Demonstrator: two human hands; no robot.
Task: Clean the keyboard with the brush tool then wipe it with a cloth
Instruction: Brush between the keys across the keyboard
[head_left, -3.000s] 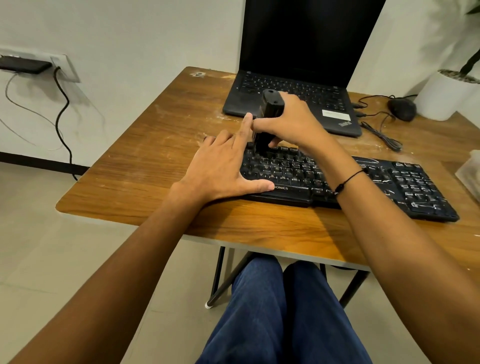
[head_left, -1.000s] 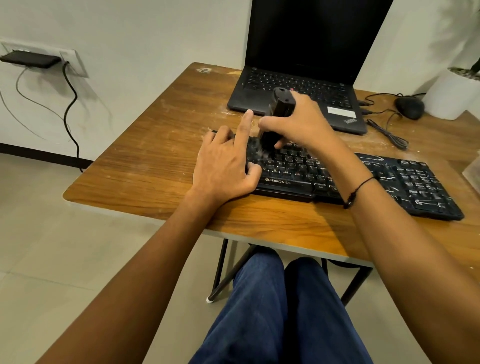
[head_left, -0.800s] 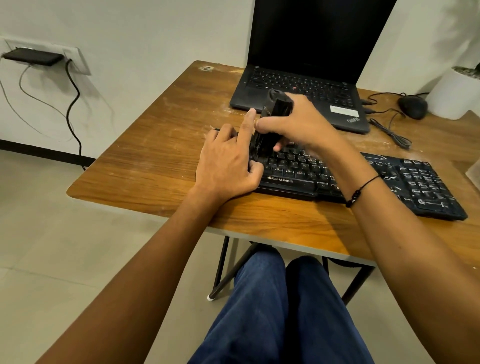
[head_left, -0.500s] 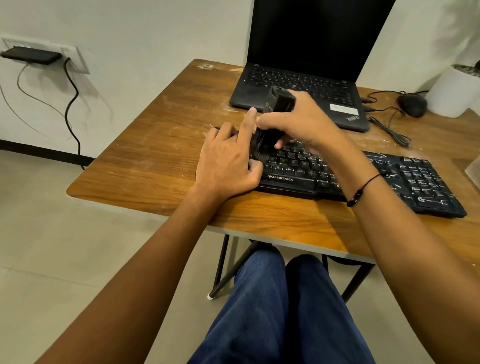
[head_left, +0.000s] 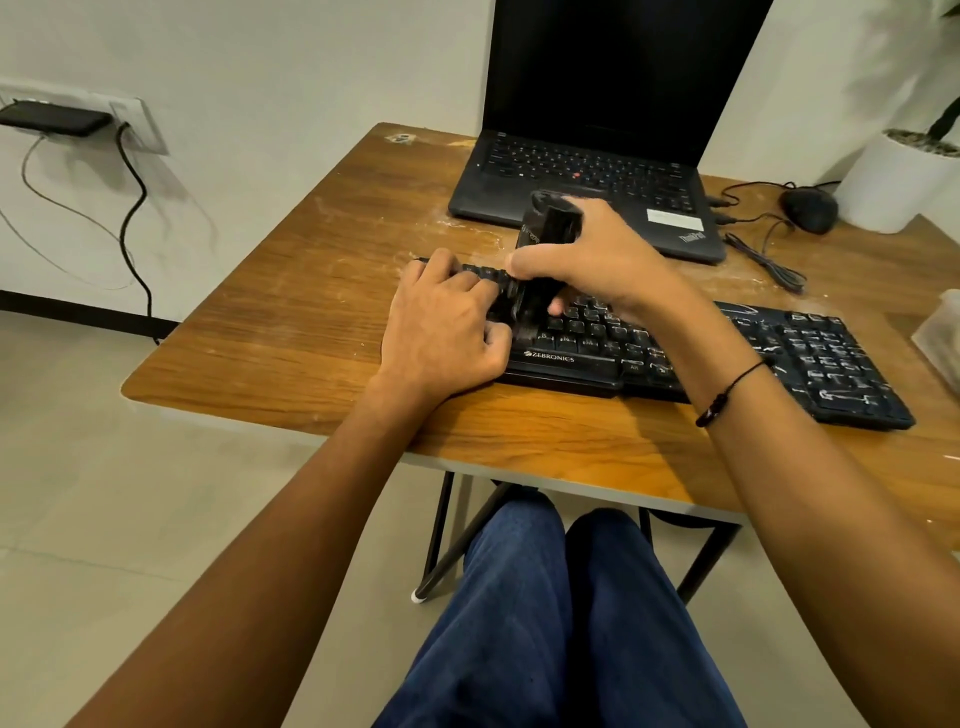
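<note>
A black Zebronics keyboard (head_left: 727, 353) lies across the wooden table (head_left: 311, 312), its keys dusted with white specks. My right hand (head_left: 592, 260) grips a black brush tool (head_left: 545, 228) held upright, its lower end down on the keys near the keyboard's left part. My left hand (head_left: 447, 327) rests on the keyboard's left end, fingers curled over the keys and thumb at the front edge, right beside the brush. No cloth is in view.
An open black laptop (head_left: 587, 171) stands behind the keyboard. A black mouse (head_left: 810, 208) with its cable and a white plant pot (head_left: 898, 182) sit at the back right. A pale box edge (head_left: 943, 332) shows at the right. My legs are under the table.
My left index finger, earlier stretched up against the brush, has curled down onto the keys. The brush tool has shifted slightly along the keyboard's left part.
</note>
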